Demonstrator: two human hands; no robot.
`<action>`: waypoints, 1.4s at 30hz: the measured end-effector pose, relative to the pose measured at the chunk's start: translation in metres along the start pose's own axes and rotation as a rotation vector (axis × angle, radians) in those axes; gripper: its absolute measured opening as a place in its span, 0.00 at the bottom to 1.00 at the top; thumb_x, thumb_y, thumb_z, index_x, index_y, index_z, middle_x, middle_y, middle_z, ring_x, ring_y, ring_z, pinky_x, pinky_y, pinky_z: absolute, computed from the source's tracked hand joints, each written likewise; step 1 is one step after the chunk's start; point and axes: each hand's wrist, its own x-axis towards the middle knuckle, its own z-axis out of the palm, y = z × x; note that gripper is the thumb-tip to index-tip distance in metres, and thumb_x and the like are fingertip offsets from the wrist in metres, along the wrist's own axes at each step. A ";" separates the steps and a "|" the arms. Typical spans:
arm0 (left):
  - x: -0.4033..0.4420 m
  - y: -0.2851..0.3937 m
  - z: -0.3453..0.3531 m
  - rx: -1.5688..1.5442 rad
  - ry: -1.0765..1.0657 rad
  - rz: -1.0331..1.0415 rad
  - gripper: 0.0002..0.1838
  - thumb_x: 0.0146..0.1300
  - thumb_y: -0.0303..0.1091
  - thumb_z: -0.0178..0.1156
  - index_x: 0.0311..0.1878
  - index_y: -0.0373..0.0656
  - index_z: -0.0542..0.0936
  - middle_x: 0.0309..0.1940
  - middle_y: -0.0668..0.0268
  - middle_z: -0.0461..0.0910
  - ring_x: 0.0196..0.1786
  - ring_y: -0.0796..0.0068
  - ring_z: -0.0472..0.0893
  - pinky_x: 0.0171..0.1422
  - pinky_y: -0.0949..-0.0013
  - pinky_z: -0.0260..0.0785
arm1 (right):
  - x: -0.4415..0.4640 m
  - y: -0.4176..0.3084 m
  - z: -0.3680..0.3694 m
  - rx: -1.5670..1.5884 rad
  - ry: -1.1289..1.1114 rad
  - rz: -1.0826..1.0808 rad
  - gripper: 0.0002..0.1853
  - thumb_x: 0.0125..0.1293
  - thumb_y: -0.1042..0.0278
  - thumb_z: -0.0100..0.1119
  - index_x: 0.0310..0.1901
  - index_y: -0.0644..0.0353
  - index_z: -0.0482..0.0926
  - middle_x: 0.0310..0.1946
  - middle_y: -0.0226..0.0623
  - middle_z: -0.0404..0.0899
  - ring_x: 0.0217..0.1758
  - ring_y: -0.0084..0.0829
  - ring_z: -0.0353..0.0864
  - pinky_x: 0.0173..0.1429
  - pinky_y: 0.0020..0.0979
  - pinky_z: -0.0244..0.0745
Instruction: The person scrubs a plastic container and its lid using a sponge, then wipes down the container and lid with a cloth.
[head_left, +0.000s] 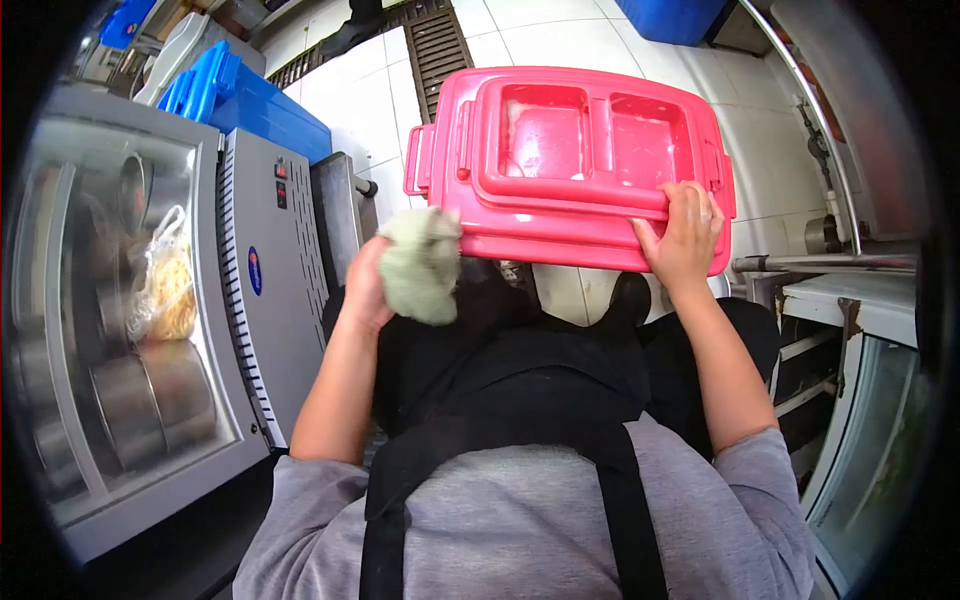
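Note:
In front of my knees is a large pink plastic lid [560,197], with two recessed panels and a handle at each end. It seems to cover a pink box, whose body I can barely see. My left hand [368,287] grips a pale green cloth [420,265] at the lid's near left corner; the cloth is slightly blurred. On the near right part of the lid rests my right hand [685,235], its fingers over the raised rim and the thumb spread apart from them.
A glass-fronted cabinet [250,280] with metal pots and a plastic bag inside stands at my left. Behind it is a blue bin [265,110]. To the right are a white-topped cabinet [850,300] and metal pipes. A drain grate [438,50] crosses the tiled floor.

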 end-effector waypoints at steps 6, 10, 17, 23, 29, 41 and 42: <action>0.117 0.076 0.070 0.258 0.000 0.399 0.26 0.73 0.51 0.44 0.56 0.36 0.74 0.49 0.54 0.80 0.51 0.59 0.81 0.59 0.58 0.72 | 0.000 0.001 -0.002 0.033 -0.016 0.020 0.31 0.49 0.51 0.72 0.53 0.53 0.72 0.51 0.35 0.72 0.64 0.36 0.68 0.69 0.46 0.55; 0.236 0.060 0.115 1.234 -0.117 0.742 0.30 0.70 0.56 0.49 0.61 0.38 0.76 0.57 0.49 0.78 0.60 0.50 0.77 0.68 0.60 0.64 | 0.006 0.000 -0.001 0.029 -0.020 0.028 0.31 0.47 0.50 0.72 0.52 0.53 0.73 0.50 0.35 0.73 0.63 0.35 0.67 0.69 0.46 0.54; 0.209 0.076 0.249 1.552 -0.596 0.476 0.22 0.66 0.49 0.57 0.56 0.46 0.82 0.50 0.54 0.83 0.53 0.63 0.81 0.64 0.66 0.68 | 0.004 -0.005 0.001 0.009 -0.037 0.061 0.33 0.45 0.48 0.73 0.52 0.53 0.74 0.49 0.33 0.73 0.63 0.34 0.67 0.68 0.48 0.54; 0.221 0.088 0.227 1.557 -0.617 0.561 0.20 0.65 0.49 0.60 0.54 0.50 0.84 0.52 0.53 0.83 0.54 0.60 0.81 0.63 0.63 0.69 | 0.005 -0.008 0.000 -0.016 -0.055 0.067 0.33 0.46 0.47 0.72 0.52 0.52 0.73 0.49 0.32 0.74 0.63 0.34 0.67 0.68 0.48 0.55; 0.225 0.085 0.088 1.331 -0.364 0.742 0.18 0.68 0.39 0.57 0.55 0.38 0.82 0.54 0.53 0.81 0.58 0.60 0.79 0.65 0.66 0.66 | 0.005 -0.001 0.003 -0.016 -0.009 0.018 0.33 0.47 0.46 0.72 0.52 0.52 0.73 0.50 0.32 0.74 0.63 0.33 0.68 0.68 0.47 0.55; -0.007 -0.045 0.067 1.441 0.203 0.733 0.26 0.61 0.28 0.58 0.64 0.40 0.72 0.59 0.40 0.67 0.62 0.40 0.68 0.66 0.49 0.62 | 0.007 0.003 0.011 -0.019 0.026 -0.019 0.31 0.52 0.44 0.69 0.54 0.51 0.74 0.52 0.32 0.74 0.64 0.33 0.67 0.68 0.45 0.56; -0.016 -0.057 0.080 1.479 0.248 0.727 0.30 0.61 0.27 0.58 0.68 0.41 0.68 0.62 0.35 0.62 0.64 0.35 0.64 0.67 0.46 0.60 | 0.007 0.002 0.011 -0.008 -0.001 -0.012 0.32 0.54 0.42 0.67 0.56 0.50 0.73 0.54 0.32 0.73 0.65 0.34 0.67 0.69 0.47 0.54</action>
